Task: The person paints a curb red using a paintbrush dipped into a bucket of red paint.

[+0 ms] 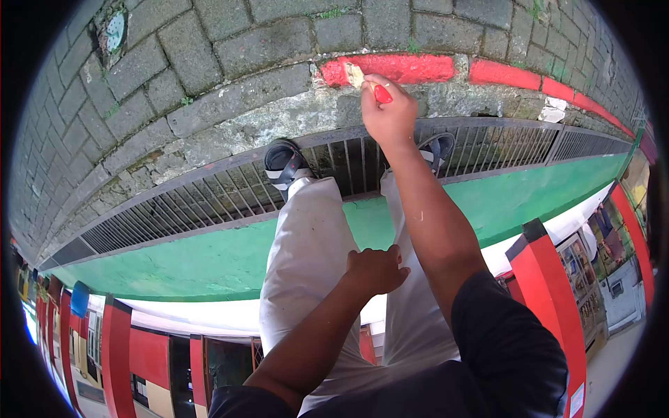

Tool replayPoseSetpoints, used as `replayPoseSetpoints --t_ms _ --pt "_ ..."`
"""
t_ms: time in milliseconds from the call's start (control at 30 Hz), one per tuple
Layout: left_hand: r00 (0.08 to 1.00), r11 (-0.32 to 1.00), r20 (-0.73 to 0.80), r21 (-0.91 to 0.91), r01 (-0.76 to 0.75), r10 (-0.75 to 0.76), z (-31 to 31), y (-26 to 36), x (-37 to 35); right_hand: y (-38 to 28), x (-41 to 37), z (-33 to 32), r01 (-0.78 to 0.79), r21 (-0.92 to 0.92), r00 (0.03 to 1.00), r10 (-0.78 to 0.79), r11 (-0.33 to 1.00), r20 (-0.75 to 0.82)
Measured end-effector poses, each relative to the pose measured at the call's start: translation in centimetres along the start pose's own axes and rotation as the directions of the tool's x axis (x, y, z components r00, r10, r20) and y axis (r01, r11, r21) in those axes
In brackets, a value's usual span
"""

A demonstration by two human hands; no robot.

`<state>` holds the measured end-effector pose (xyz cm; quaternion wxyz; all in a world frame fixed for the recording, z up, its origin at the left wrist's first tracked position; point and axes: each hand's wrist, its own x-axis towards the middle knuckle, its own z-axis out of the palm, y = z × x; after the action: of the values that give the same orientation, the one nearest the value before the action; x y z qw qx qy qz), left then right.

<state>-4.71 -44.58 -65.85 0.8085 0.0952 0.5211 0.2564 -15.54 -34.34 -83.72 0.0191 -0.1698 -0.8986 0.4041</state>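
Observation:
My right hand is closed around a paintbrush with pale bristles and a red handle end. The bristles touch the top of the kerb at the left end of a red-painted stretch. Further left, the kerb stones are bare grey. Over my lap, between the knees of my white trousers, my left hand is curled closed, with nothing visible in it.
A metal drain grate runs under my sandalled feet, beside the kerb. Behind it stands a low green wall. Grey paving blocks spread beyond the kerb. Red pillars and house fronts lie behind me.

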Motion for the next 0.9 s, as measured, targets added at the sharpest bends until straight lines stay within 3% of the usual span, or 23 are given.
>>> replayPoseSetpoints --t_ms 33,100,200,333,433,467,567,700,833,867,900 --pt "1.000 1.000 -0.004 0.001 0.001 -0.001 -0.2 -0.1 -0.1 -0.3 -0.2 1.4 0.004 0.051 1.000 -0.005 0.999 0.009" --pt "0.999 1.000 -0.036 -0.003 -0.006 0.005 -0.2 -0.3 -0.1 -0.2 0.5 2.7 -0.015 -0.159 0.999 0.019 0.987 0.025" --pt "0.999 0.999 -0.040 -0.022 -0.033 0.032 0.3 -0.6 -0.1 -0.9 3.7 1.8 -0.185 -0.362 0.975 0.218 0.913 0.050" --pt "0.993 0.997 -0.089 -0.018 -0.077 0.075 0.7 -0.3 -0.3 -3.5 4.1 3.0 -0.193 -0.163 0.972 0.212 0.968 0.106" --pt "0.987 0.996 -0.132 -0.017 -0.089 0.086 0.8 -0.7 -0.2 -2.2 6.4 2.9 -0.233 -0.455 0.936 0.326 0.859 0.136" --pt "0.991 0.997 -0.109 -0.006 -0.082 0.081 0.6 -0.7 -0.1 -2.1 7.8 2.2 -0.331 -0.524 0.865 0.474 0.785 0.163" --pt "0.996 0.997 -0.041 0.000 -0.083 0.083 0.9 -0.2 -0.2 -1.3 7.6 2.6 -0.386 -0.164 0.890 0.413 0.908 0.191" --pt "0.994 0.997 -0.074 0.005 -0.078 0.078 0.4 -0.3 -0.2 -0.9 7.1 2.4 -0.204 -0.415 0.911 0.327 0.887 0.252" --pt "0.996 0.997 -0.038 0.017 -0.081 0.081 0.2 0.0 -0.3 -1.8 4.7 0.7 -0.128 -0.209 0.963 0.172 0.970 0.208" --pt "0.997 0.997 -0.030 0.009 -0.076 0.077 0.4 0.1 -0.3 -1.0 3.3 1.1 0.075 -0.092 0.976 -0.055 0.993 0.209" --pt "0.997 0.997 -0.030 0.004 -0.071 0.071 0.3 0.1 -0.2 0.1 2.5 0.9 0.088 -0.143 0.978 -0.059 0.986 0.198"
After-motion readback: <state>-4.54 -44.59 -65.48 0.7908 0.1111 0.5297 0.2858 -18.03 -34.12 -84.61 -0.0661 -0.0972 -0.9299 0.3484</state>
